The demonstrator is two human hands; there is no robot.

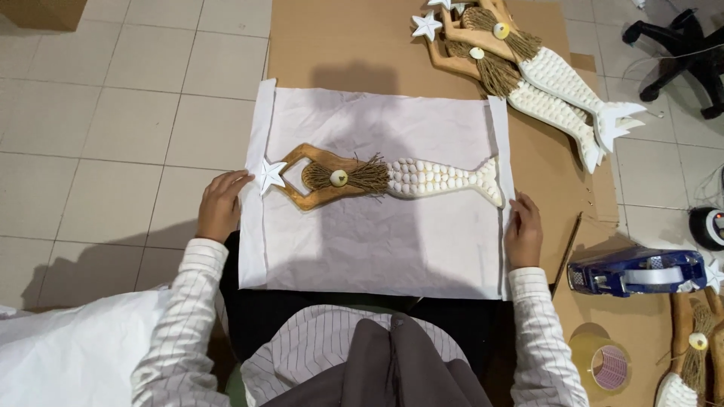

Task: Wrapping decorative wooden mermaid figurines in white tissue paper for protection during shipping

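A: Fingers of left hand pinch white paper sheet at its 9 o'clock edge; right hand grips the 3 o'clock edge.
B: Wooden mermaid lies mid-sheet. Bare tile floor at 9, tape dispenser crowds 4.

Two more wooden mermaid figures lie side by side at the top right on the brown cardboard sheet. A blue tape dispenser rests at the right, near a roll of tape. Part of another mermaid shows at the lower right corner. A black chair base stands on the tiled floor.
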